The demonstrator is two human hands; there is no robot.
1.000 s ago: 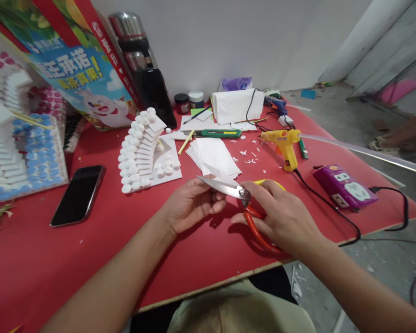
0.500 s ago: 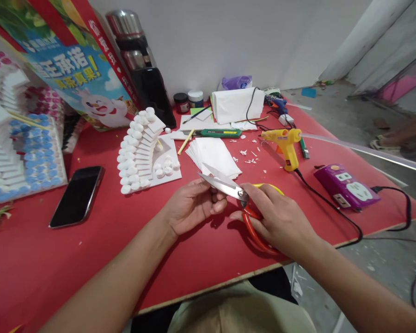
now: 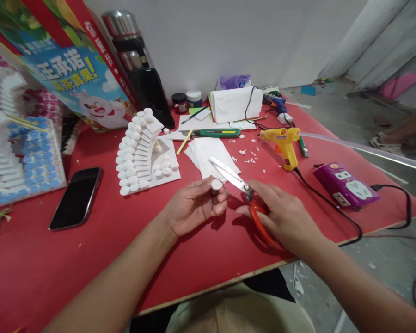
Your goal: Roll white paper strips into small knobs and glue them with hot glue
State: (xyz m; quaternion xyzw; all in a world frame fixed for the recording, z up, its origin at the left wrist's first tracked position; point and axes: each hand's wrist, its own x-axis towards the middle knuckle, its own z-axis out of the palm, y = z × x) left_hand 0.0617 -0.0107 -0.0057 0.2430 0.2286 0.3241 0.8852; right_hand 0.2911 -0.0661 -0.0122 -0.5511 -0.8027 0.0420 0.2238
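My left hand (image 3: 197, 203) pinches a small white round piece (image 3: 217, 185) between thumb and fingers, its flat face turned up. Just to the right, my right hand (image 3: 280, 212) grips scissors (image 3: 230, 173) by their red handles. The blades look closed together and point up and left, beyond the white piece and over a stack of white paper (image 3: 217, 152). To the left stands a curved white stair model (image 3: 137, 155) edged with white round pieces. Several loose white rounds (image 3: 165, 166) lie on its base.
A yellow glue gun (image 3: 284, 143) and a purple power socket (image 3: 346, 185) sit at right with cables. At left are a phone (image 3: 76, 199) and a blue-and-white model (image 3: 38, 157). A green utility knife (image 3: 217, 133) and paper scraps (image 3: 247, 157) lie behind the hands.
The scissors have moved right and slightly away from my left fingers, blades now closer together. The white round piece in my left hand has come into view.
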